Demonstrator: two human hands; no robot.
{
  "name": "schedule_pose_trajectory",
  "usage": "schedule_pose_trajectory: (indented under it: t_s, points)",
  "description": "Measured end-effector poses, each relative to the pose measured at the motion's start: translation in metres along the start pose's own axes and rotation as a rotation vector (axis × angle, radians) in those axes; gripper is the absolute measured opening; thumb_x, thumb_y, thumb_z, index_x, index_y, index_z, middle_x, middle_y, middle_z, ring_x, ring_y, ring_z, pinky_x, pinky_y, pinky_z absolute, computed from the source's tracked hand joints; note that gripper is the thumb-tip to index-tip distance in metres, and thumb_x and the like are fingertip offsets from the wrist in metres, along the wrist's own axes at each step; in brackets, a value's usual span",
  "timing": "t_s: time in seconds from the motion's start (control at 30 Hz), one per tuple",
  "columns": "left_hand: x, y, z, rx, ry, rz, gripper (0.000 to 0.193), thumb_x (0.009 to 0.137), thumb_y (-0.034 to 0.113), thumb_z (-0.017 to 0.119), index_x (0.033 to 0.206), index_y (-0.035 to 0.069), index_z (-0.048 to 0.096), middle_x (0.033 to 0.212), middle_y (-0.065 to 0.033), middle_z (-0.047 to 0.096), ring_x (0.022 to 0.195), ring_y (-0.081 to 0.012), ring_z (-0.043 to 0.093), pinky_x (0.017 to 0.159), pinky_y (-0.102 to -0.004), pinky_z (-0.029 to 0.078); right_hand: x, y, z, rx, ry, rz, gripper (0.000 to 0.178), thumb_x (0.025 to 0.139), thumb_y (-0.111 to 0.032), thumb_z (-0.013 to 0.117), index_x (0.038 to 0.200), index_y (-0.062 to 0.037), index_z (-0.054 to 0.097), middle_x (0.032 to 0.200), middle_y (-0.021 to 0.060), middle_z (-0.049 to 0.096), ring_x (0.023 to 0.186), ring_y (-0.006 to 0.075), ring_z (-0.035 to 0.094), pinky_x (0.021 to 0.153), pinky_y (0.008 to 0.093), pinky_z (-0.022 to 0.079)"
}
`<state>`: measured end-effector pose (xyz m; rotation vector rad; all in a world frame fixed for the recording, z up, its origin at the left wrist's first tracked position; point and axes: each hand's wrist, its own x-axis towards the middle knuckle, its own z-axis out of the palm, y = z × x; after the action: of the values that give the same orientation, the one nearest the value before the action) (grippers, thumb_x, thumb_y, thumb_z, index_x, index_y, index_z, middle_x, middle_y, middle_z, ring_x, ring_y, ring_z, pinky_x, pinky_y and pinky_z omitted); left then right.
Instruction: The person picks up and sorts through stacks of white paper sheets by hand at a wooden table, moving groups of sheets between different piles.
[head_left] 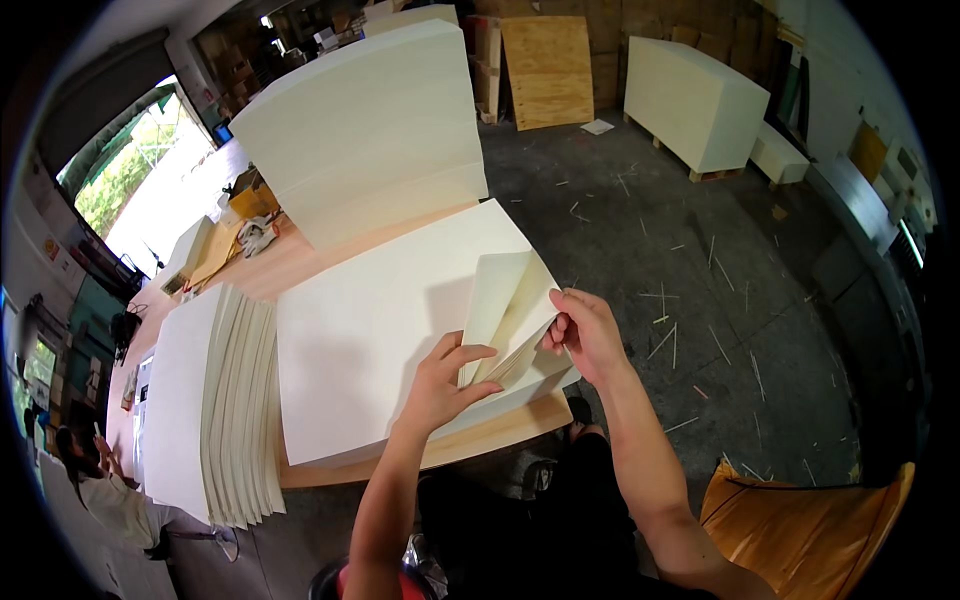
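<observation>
A broad stack of large white paper sheets point(370, 310) lies on the wooden table before me. At its near right corner, several sheets are lifted and curled back into a folded flap point(494, 290). My left hand point(440, 385) grips the left edge of this flap, with thumb and fingers apart on either side of it. My right hand point(590, 335) pinches the right edge of the lifted sheets between thumb and fingers. Its lower fingers are curled beneath and partly hidden.
Fanned white sheets point(215, 400) overhang the table's near edge at left. A tall white stack point(370, 130) stands behind. Gloves point(258, 236) lie on the wooden table point(500, 425). Scraps litter the dark floor point(660, 260). Another person point(110, 500) is at far left.
</observation>
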<state>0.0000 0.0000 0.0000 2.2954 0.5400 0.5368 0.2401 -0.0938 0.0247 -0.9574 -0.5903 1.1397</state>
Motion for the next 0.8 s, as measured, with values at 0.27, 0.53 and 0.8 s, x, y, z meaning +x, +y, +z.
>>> schedule_pose_trajectory:
  t_s: [0.27,0.53,0.8]
  points:
    - [0.004,0.008,0.002,-0.014,0.245,0.165,0.034,0.089,0.002,0.068,0.121,0.014,0.07,0.142,-0.0171,0.055,0.117,-0.0323,0.062,0.094,-0.0371,0.053,-0.002,0.008,0.011,-0.443,0.08,-0.188,0.035,0.1,-0.021,0.06,0.069,-0.0094,0.05,0.063,0.0032,0.056,0.055,0.0149,0.059,0.047,0.0268,0.04]
    - [0.006,0.004,0.01,0.017,0.247,0.208,0.048,0.076,0.012,0.085,0.121,0.015,0.07,0.133,-0.0168,0.059,0.115,-0.0327,0.062,0.094,-0.0375,0.053,-0.003,0.0,0.007,-0.003,0.014,-0.029,0.034,0.101,-0.021,0.06,0.07,-0.0094,0.05,0.063,0.0031,0.056,0.054,0.014,0.059,0.047,0.026,0.041]
    - [0.01,-0.001,0.011,0.042,0.231,0.217,0.051,0.075,0.013,0.085,0.123,0.017,0.07,0.14,-0.0178,0.056,0.114,-0.0327,0.063,0.097,-0.0372,0.053,-0.003,0.002,0.006,-0.254,0.045,-0.097,0.034,0.099,-0.023,0.06,0.069,-0.0096,0.05,0.061,0.0023,0.054,0.053,0.0133,0.057,0.048,0.0258,0.041]
